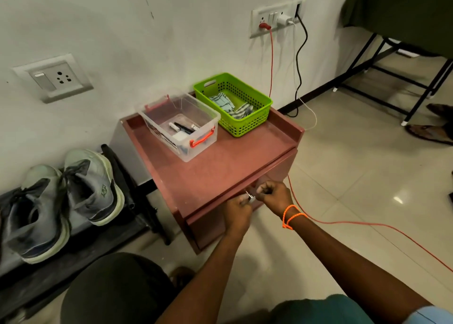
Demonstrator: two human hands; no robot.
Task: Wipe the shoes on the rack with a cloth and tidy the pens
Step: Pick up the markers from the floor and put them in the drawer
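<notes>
Nearest the camera, a dark-clad knee [115, 289] fills the bottom left, and two bare forearms reach forward from the lower right. The left hand [236, 209] and the right hand [272, 196] meet at the front edge of a small reddish-brown bedside table [220, 166], fingers curled and pinching a small silvery object [250, 196] between them; it is too small to identify. An orange thread band [291, 217] circles the right wrist. The hands sit just in front of the table's drawer front [210, 225].

To the left, a pair of grey shoes [63, 201] stands on a black rack [81, 247], toes toward the wall, the rack just beside the table's left side.

On the table top, toward its back left corner, is a clear plastic box [180, 125] with red clip handles; pens [182, 128] lie inside on its bottom. Touching it at the back right corner is a green perforated basket [232, 103] holding a folded striped cloth [230, 105].

Behind stands a white wall [147, 41] with a socket plate [52, 77] at left and a switchboard [277, 17] at right, from which a red cable [271, 61], a black one and a white one hang. An orange cable [367, 225] trails over the glossy tiled floor [355, 176]. At far right are black metal legs [367, 61] under a dark green cover.
</notes>
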